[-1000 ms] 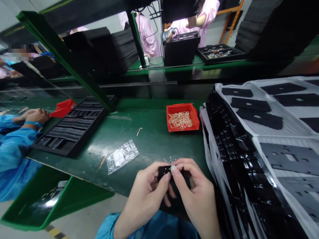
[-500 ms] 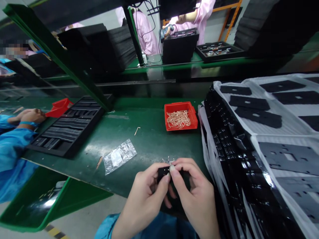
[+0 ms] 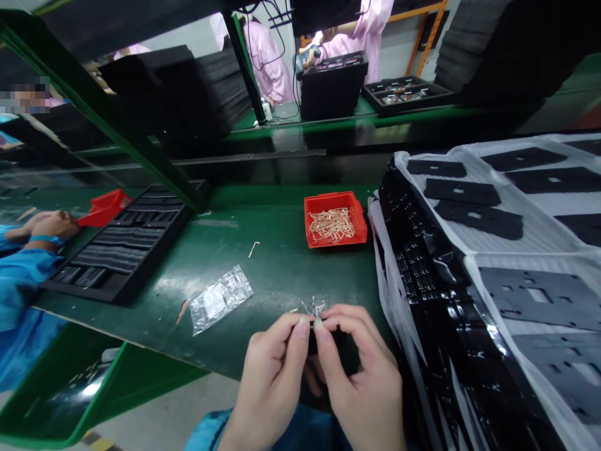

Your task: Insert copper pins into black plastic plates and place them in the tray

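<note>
My left hand [image 3: 272, 376] and my right hand [image 3: 364, 369] meet at the front edge of the green bench. Thumbs and forefingers of both are closed on a small black part [image 3: 334, 341], mostly hidden by the fingers. Just beyond the fingertips lie several small metal pieces [image 3: 319, 308]; whether any touch the black part I cannot tell. Farther back, a red bin [image 3: 359, 228] contains many thin copper-coloured bent strips [image 3: 332, 225]. One such strip [image 3: 253, 248] lies alone on the bench, behind a clear plastic bag [image 3: 220, 300].
Stacked black trays with white liners and flat black plates [image 3: 530, 294] rise close on my right. To the left are a black compartment tray [image 3: 117, 244], another red bin [image 3: 106, 208] and a co-worker's hands [image 3: 51, 225]. A green tub [image 3: 110, 388] sits below the bench edge.
My fingertips have closed in over the black part, covering its face with small holes that showed before. The view has shifted slightly. The bin and bag stay in place.
</note>
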Available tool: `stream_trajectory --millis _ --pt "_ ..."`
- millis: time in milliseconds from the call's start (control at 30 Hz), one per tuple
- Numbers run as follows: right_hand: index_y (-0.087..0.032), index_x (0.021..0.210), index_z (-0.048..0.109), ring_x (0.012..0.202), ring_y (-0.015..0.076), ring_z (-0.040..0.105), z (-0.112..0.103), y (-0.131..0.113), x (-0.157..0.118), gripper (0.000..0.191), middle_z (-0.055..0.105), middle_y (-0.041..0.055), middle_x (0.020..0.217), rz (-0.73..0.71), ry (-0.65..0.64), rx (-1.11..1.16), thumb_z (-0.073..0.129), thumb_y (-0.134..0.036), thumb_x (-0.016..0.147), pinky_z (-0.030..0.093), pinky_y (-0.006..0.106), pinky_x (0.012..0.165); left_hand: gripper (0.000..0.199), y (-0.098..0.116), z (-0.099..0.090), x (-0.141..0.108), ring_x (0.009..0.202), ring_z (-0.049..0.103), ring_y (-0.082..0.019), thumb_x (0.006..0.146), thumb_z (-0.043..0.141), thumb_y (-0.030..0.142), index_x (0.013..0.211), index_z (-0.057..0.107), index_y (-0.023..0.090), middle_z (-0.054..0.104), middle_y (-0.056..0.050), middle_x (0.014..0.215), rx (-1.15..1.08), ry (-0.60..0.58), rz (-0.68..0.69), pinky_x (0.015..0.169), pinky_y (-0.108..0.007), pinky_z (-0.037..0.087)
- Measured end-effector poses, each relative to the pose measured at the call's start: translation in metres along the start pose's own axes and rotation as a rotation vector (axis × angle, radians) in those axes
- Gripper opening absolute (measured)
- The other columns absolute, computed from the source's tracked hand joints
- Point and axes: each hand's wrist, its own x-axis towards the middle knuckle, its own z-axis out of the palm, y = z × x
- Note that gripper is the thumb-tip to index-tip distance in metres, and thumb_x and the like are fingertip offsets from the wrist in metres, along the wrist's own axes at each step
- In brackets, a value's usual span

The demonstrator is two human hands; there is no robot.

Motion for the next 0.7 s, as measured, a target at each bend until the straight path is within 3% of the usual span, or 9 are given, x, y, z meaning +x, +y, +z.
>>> stream_trajectory --millis 133,267,333,400,500,700 --pt "-0.026 0.103 0.069 0.101 0.0205 0.074 0.006 0.002 -0.011 0.012 0.072 0.0070 0.112 -0.041 0.076 -0.082 0.069 -0.017 0.095 0.063 0.030 0.085 0.038 0.002 0.006 0.000 0.042 0.060 -0.015 0.106 0.057 0.051 0.088 0.076 0.022 0.064 0.001 0.054 0.009 0.089 -0.013 0.042 -0.021 0.047" --pt "-0.027 0.141 0.056 0.088 0.0189 0.072 0.007 0.002 -0.012 0.051 0.063 0.0146 0.136 0.182 0.224 0.073 0.075 -0.029 0.093 0.062 0.027 0.063 0.043 0.009 0.003 -0.001 0.038 0.061 -0.016 0.103 0.058 0.060 0.090 0.070 0.021 0.067 0.000 0.050 -0.082 0.197 -0.132 0.040 -0.021 0.048" --pt "-0.026 0.131 0.065 0.083 0.0174 0.070 0.003 0.002 -0.010 0.036 0.068 0.0123 0.126 0.296 0.181 0.150 0.072 -0.035 0.096 0.061 0.027 0.065 0.045 0.012 0.001 -0.002 0.037 0.060 -0.016 0.101 0.059 0.064 0.090 0.068 0.021 0.069 -0.001 0.050 -0.127 0.212 -0.167 0.039 -0.021 0.047" --pt "-0.024 0.103 0.075 0.083 0.0181 0.071 -0.001 0.001 -0.008 0.017 0.073 0.0083 0.107 0.320 0.074 0.217 0.067 -0.039 0.099 0.059 0.027 0.072 0.048 0.015 0.000 -0.003 0.035 0.059 -0.015 0.100 0.060 0.067 0.089 0.066 0.021 0.070 -0.002 0.049 -0.157 0.196 -0.187 0.038 -0.019 0.045" --pt "-0.023 0.084 0.073 0.078 0.0170 0.069 -0.005 -0.002 -0.006 0.026 0.071 0.0049 0.089 0.327 -0.017 0.328 0.065 -0.041 0.101 0.057 0.025 0.073 0.052 0.016 0.000 -0.005 0.033 0.056 -0.013 0.097 0.061 0.071 0.086 0.066 0.021 0.071 -0.003 0.049 -0.182 0.192 -0.209 0.037 -0.018 0.041" --pt "-0.023 0.080 0.072 0.075 0.0165 0.067 -0.007 -0.010 -0.007 0.028 0.070 0.0050 0.085 0.348 0.009 0.354 0.066 -0.040 0.101 0.055 0.024 0.072 0.052 0.017 0.001 -0.008 0.039 0.059 -0.013 0.094 0.068 0.070 0.087 0.069 0.019 0.069 -0.003 0.049 -0.334 0.152 -0.196 0.038 -0.018 0.043"
